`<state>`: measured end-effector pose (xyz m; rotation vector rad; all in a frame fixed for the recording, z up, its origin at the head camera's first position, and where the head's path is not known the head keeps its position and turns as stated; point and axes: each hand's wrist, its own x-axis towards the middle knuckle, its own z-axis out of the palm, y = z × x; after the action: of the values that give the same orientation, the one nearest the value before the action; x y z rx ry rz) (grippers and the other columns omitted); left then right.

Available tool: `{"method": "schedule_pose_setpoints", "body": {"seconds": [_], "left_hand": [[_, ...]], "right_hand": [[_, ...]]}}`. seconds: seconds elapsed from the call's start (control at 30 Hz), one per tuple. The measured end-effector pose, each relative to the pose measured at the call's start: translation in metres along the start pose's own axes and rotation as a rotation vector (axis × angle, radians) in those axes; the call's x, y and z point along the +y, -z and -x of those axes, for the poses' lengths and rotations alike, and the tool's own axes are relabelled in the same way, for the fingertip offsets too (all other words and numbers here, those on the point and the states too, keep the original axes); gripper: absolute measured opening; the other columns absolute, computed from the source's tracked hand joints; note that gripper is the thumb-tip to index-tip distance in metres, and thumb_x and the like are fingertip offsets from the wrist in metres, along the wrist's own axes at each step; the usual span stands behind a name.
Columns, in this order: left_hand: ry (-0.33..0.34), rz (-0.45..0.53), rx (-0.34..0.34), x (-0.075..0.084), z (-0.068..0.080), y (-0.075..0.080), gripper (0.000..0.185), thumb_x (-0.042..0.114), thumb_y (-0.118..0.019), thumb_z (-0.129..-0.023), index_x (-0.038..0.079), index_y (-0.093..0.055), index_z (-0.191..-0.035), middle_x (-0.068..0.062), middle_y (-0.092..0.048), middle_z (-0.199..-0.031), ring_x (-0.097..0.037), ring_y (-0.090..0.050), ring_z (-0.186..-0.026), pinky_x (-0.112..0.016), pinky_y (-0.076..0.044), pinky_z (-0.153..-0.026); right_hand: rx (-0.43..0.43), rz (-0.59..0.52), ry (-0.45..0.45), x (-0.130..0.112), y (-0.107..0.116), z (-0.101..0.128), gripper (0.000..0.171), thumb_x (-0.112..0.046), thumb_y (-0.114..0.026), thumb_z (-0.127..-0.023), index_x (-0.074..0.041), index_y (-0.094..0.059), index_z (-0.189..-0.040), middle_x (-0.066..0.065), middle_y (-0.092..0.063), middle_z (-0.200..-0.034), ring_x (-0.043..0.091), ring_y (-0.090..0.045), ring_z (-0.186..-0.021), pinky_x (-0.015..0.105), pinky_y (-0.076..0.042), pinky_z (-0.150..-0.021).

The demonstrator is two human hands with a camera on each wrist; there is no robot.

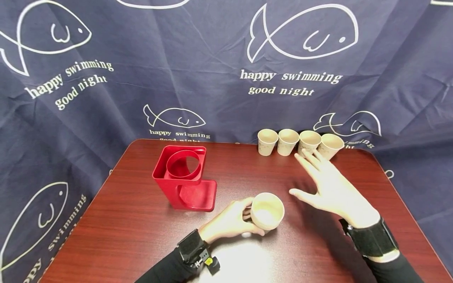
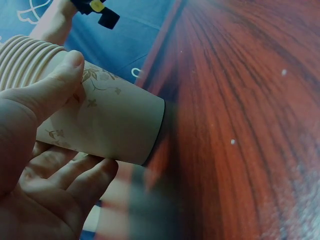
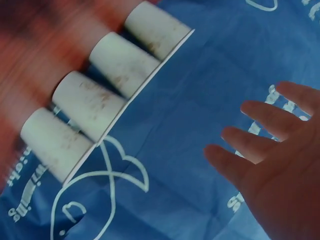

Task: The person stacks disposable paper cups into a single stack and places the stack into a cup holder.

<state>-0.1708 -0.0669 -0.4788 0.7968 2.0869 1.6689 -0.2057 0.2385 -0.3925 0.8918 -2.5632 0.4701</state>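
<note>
In my left hand I hold a stack of nested paper cups, upright near the middle of the table. The left wrist view shows the stack's several rims, the thumb on one side of the flower-printed paper cups and fingers on the other. My right hand hovers above the table, fingers straight and spread, with nothing in it. Beyond it, several single paper cups stand upright in a row along the back edge. In the right wrist view the hand is apart from the row of cups.
A red plastic holder with a round ring on top and a flat base stands on the left half of the reddish-brown table. A dark blue curtain with white fish drawings hangs right behind the table's back edge.
</note>
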Motion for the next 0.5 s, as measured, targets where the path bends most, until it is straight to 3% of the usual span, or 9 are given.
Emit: {"method": "schedule_pose_setpoints", "body": {"seconds": [0.1,0.23,0.33,0.5], "left_hand": [[0.007,-0.001,0.001,0.000,0.000,0.000,0.071,0.010,-0.092,-0.076,0.011,-0.058,-0.137,-0.006,-0.073,-0.123,-0.005,-0.068,-0.115,-0.019,-0.052,-0.103],[0.013,0.002,0.003,0.000,0.000,0.000,0.073,0.009,-0.092,-0.075,0.011,-0.057,-0.139,-0.006,-0.072,-0.125,-0.008,-0.068,-0.117,-0.019,-0.052,-0.103],[0.013,-0.005,0.004,0.000,-0.001,0.000,0.074,0.009,-0.092,-0.075,0.010,-0.057,-0.140,-0.006,-0.072,-0.126,-0.009,-0.067,-0.118,-0.019,-0.052,-0.103],[0.016,-0.013,0.003,0.000,0.000,0.000,0.075,0.010,-0.093,-0.075,0.011,-0.057,-0.140,-0.006,-0.072,-0.127,-0.008,-0.067,-0.119,-0.019,-0.051,-0.104]], "right_hand": [[0.047,0.013,0.003,0.012,0.000,-0.002,0.091,-0.045,-0.084,-0.078,-0.005,-0.048,-0.152,0.025,-0.046,-0.155,0.044,-0.037,-0.148,0.043,-0.019,-0.131],[0.055,0.010,-0.075,0.030,0.000,-0.006,0.095,-0.040,-0.087,-0.075,-0.004,-0.046,-0.153,0.029,-0.045,-0.154,0.050,-0.037,-0.145,0.057,-0.027,-0.125],[0.047,-0.005,-0.140,0.047,-0.001,-0.008,0.100,-0.037,-0.089,-0.074,-0.004,-0.042,-0.155,0.030,-0.044,-0.154,0.050,-0.037,-0.144,0.057,-0.027,-0.125],[0.079,0.012,-0.163,0.076,-0.004,-0.009,0.099,-0.035,-0.088,-0.073,0.002,-0.041,-0.152,0.031,-0.046,-0.148,0.050,-0.037,-0.141,0.056,-0.023,-0.126]]}}
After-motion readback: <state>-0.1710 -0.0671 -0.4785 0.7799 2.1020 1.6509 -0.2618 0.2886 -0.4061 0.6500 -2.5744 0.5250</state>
